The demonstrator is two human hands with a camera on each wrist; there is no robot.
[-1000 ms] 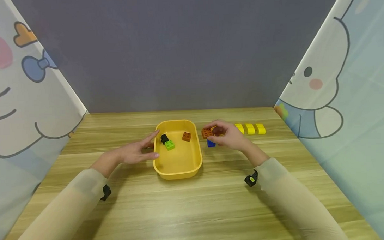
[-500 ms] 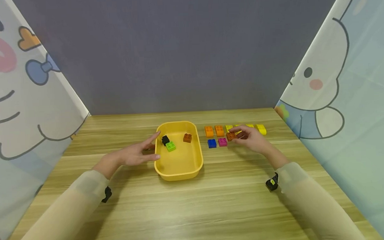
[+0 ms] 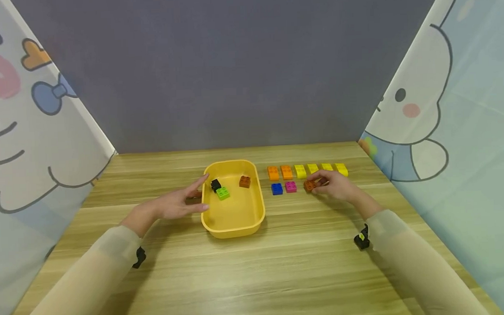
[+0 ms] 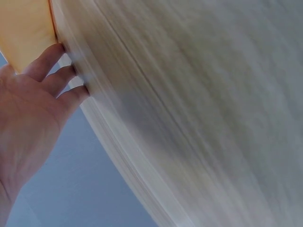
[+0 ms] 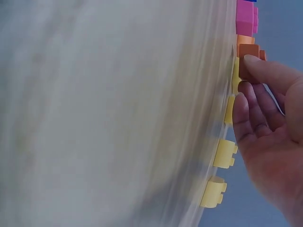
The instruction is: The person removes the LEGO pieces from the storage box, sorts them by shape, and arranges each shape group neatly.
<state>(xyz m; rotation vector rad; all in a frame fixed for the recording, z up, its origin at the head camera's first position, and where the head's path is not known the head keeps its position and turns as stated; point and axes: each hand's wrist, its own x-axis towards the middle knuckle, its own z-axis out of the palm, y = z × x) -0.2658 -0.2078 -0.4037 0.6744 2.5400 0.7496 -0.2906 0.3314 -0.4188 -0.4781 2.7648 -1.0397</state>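
My right hand (image 3: pixel 336 186) pinches a brown building brick (image 3: pixel 309 186) between thumb and fingers, low at the tabletop, just right of a pink brick (image 3: pixel 291 187). In the right wrist view the thumb lies on the side of the brown brick (image 5: pixel 249 62). A blue brick (image 3: pixel 276 189) is on the pink one's left. My left hand (image 3: pixel 174 204) rests at the left wall of a yellow bin (image 3: pixel 234 233), fingers spread and thumb at the rim. Inside the bin lie a black brick (image 3: pixel 215 184), a green brick (image 3: pixel 223 193) and another brown brick (image 3: pixel 244 182).
Behind the blue and pink bricks runs a row: two orange bricks (image 3: pixel 273 173), then several yellow bricks (image 3: pixel 341 169) to the right. A dark panel (image 3: pixel 236 74) stands along the table's (image 3: pixel 239 278) back edge, with printed cloth at both sides.
My right hand has carried the brown brick rightward from beside the bin, past the blue and pink bricks, and lowered it at the tabletop. My left hand has stayed at the bin.
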